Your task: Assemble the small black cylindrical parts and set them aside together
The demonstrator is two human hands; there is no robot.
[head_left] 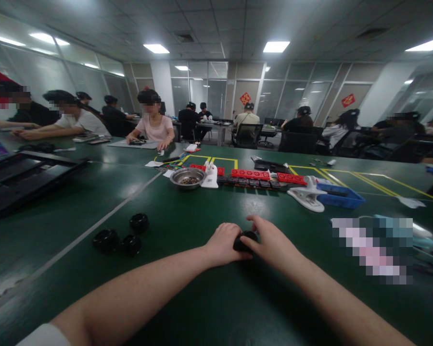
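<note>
In the middle of the green table, a round, glossy black part (246,240) sits between my two hands. My left hand (224,244) is closed around its left side, fingers curled over it. From the right, my right hand (269,238) grips the same part, thumb across its front and fingers at its far side. Much of the part is hidden by the fingers. To the left stand three similar black, hollow, cup-like parts: one (139,222) farther back, one (106,240) leftmost and one (131,244) nearer me.
Beyond my hands lie a metal bowl (187,179) of small pieces, red strips (250,173), white clamps (308,194) and a blue tray (341,196). A black frame (32,178) is at left. Across the table sits a person (153,125); others work farther back.
</note>
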